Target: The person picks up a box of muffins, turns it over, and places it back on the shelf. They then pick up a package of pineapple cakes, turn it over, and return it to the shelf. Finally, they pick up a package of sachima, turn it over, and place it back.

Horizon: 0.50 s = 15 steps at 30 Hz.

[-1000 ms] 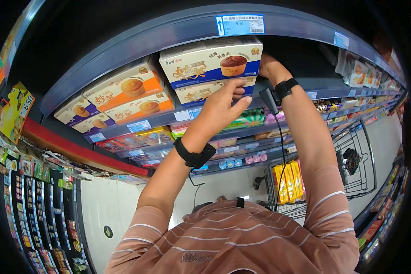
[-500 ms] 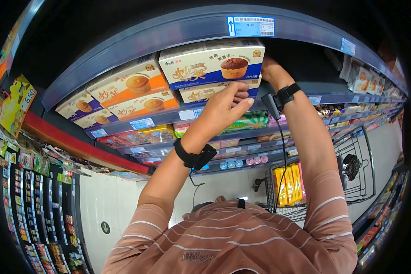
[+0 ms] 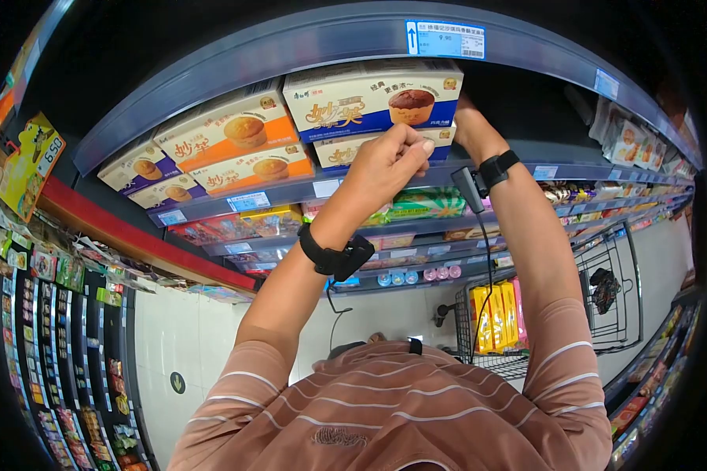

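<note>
Two cake boxes are stacked on the shelf in front of me. The upper blue-and-cream cake box [image 3: 346, 108] has a chocolate muffin picture and sits on a similar lower cake box [image 3: 334, 153]. My left hand [image 3: 390, 162] is in front of the stack, its fingers curled in with the thumb against them, overlapping the lower box and the upper one's bottom edge. My right hand [image 3: 473, 129] reaches in at the right side of the stack, its fingers hidden behind the boxes. A black band circles each wrist.
Orange muffin boxes [image 3: 226, 135] and purple ones [image 3: 137, 169] stand to the left on the same shelf. An upper shelf edge [image 3: 291, 51] runs overhead. Packaged goods fill lower shelves. A wire cart [image 3: 617, 275] holds yellow packs [image 3: 499, 314]. A cable [image 3: 487, 267] hangs from my right wrist.
My left hand has risen slightly and its fingers have curled in more. The boxes appear slightly further right and lower along with the shelf. My right hand stays beside the stack.
</note>
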Each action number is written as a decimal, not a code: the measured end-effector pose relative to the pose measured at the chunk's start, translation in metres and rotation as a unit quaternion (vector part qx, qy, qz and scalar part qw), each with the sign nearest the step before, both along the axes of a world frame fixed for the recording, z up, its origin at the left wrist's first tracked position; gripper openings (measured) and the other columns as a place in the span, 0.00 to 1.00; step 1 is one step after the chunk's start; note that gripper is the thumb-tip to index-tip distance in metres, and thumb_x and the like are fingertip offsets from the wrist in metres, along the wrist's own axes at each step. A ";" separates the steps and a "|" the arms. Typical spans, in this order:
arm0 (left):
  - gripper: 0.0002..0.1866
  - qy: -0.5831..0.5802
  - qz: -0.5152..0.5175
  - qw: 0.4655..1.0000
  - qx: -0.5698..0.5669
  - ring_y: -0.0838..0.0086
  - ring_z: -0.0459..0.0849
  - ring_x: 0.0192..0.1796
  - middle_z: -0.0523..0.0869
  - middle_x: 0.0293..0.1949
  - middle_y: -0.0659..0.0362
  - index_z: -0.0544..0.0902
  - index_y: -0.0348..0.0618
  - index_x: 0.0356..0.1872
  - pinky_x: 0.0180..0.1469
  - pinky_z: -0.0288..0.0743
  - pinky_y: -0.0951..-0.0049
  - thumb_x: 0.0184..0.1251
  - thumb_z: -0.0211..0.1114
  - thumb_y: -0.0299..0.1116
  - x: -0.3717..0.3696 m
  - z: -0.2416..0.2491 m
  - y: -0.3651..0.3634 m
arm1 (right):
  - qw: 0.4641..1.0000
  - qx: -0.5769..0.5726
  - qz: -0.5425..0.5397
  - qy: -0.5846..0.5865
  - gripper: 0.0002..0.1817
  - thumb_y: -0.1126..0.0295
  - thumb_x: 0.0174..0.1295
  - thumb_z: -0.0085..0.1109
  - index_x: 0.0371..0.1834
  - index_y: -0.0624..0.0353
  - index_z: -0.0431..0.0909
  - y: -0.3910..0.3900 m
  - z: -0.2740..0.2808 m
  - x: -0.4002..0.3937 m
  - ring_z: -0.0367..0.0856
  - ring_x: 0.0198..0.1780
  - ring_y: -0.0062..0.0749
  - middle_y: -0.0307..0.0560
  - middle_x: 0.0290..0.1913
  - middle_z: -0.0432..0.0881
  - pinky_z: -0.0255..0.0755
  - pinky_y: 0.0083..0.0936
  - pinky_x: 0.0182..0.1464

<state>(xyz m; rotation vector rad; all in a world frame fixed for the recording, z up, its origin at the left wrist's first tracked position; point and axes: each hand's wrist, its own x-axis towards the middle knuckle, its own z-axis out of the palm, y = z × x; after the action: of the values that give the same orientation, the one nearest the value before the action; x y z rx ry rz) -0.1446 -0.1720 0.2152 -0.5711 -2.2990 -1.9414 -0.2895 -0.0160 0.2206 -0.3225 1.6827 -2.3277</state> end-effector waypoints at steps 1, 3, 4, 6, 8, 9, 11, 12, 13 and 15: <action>0.16 -0.012 -0.008 1.000 0.004 0.78 0.86 0.39 0.87 0.35 0.61 0.81 0.39 0.45 0.41 0.79 0.77 0.79 0.61 0.44 -0.002 -0.001 -0.002 | 1.000 0.000 -0.002 0.019 0.20 0.59 0.78 0.47 0.56 0.65 0.79 0.001 -0.007 -0.005 0.88 0.44 0.37 0.56 0.49 0.87 0.86 0.31 0.45; 0.15 -0.031 -0.015 0.999 0.006 0.79 0.86 0.38 0.87 0.34 0.61 0.81 0.40 0.44 0.40 0.79 0.77 0.79 0.61 0.44 -0.001 -0.001 -0.005 | 0.999 0.011 -0.011 0.041 0.20 0.58 0.77 0.50 0.58 0.63 0.79 0.003 -0.013 -0.009 0.88 0.44 0.34 0.54 0.50 0.87 0.84 0.29 0.44; 0.15 -0.037 -0.013 0.999 0.004 0.79 0.86 0.38 0.87 0.34 0.61 0.81 0.40 0.44 0.39 0.79 0.78 0.79 0.61 0.44 0.002 0.002 -0.008 | 0.999 0.022 -0.019 0.046 0.21 0.57 0.78 0.49 0.60 0.64 0.78 0.004 -0.012 -0.007 0.88 0.45 0.33 0.53 0.51 0.86 0.84 0.28 0.45; 0.14 -0.031 0.005 0.999 0.002 0.80 0.86 0.37 0.87 0.33 0.61 0.80 0.40 0.44 0.39 0.79 0.78 0.79 0.61 0.43 0.009 0.003 -0.015 | 0.999 0.007 -0.027 0.044 0.25 0.53 0.79 0.47 0.64 0.64 0.75 0.006 -0.009 0.001 0.86 0.50 0.33 0.52 0.56 0.85 0.82 0.29 0.51; 0.13 -0.004 0.039 0.999 0.003 0.80 0.85 0.36 0.86 0.32 0.62 0.80 0.41 0.45 0.38 0.78 0.78 0.79 0.61 0.41 0.021 0.002 -0.024 | 0.998 -0.045 -0.029 0.032 0.30 0.48 0.80 0.44 0.69 0.65 0.71 0.012 -0.002 0.013 0.83 0.57 0.35 0.52 0.61 0.82 0.78 0.31 0.59; 0.12 0.023 0.071 0.997 0.005 0.80 0.85 0.36 0.86 0.34 0.61 0.79 0.40 0.47 0.38 0.78 0.78 0.79 0.60 0.39 0.027 -0.002 -0.031 | 0.997 -0.063 -0.025 0.047 0.33 0.46 0.80 0.42 0.70 0.65 0.70 0.014 0.000 0.018 0.80 0.61 0.36 0.52 0.64 0.80 0.74 0.33 0.63; 0.11 0.076 0.129 0.989 0.013 0.80 0.85 0.37 0.85 0.38 0.59 0.78 0.40 0.51 0.38 0.78 0.78 0.79 0.59 0.36 0.038 -0.012 -0.045 | 0.992 -0.096 -0.022 0.075 0.38 0.40 0.80 0.38 0.73 0.65 0.67 0.023 0.004 0.027 0.74 0.68 0.39 0.52 0.69 0.76 0.65 0.36 0.72; 0.12 0.107 0.170 0.979 0.034 0.79 0.85 0.39 0.84 0.42 0.58 0.77 0.39 0.54 0.39 0.79 0.78 0.79 0.59 0.35 0.045 -0.014 -0.048 | 0.992 -0.090 -0.020 0.086 0.39 0.39 0.79 0.38 0.74 0.65 0.65 0.027 0.006 0.035 0.71 0.70 0.39 0.53 0.71 0.74 0.62 0.36 0.73; 0.13 0.137 0.209 0.967 0.055 0.78 0.84 0.40 0.83 0.46 0.57 0.75 0.39 0.57 0.39 0.79 0.77 0.79 0.59 0.33 0.052 -0.015 -0.051 | 0.992 -0.085 -0.020 0.096 0.40 0.38 0.79 0.37 0.76 0.65 0.63 0.031 0.009 0.044 0.69 0.72 0.39 0.54 0.72 0.71 0.60 0.35 0.74; 0.17 0.181 0.270 0.945 0.036 0.77 0.84 0.43 0.79 0.53 0.54 0.73 0.36 0.63 0.41 0.79 0.77 0.79 0.59 0.32 0.059 -0.015 -0.059 | 0.990 -0.077 -0.018 0.116 0.43 0.37 0.78 0.35 0.78 0.66 0.59 0.034 0.016 0.064 0.66 0.74 0.38 0.54 0.75 0.67 0.57 0.34 0.76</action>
<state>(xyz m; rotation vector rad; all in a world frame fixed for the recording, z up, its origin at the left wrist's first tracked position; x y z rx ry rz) -0.0856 -0.2313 0.1997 -0.2240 -1.8888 -1.5044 -0.2251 0.0185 0.2370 -0.6187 1.6209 -2.5356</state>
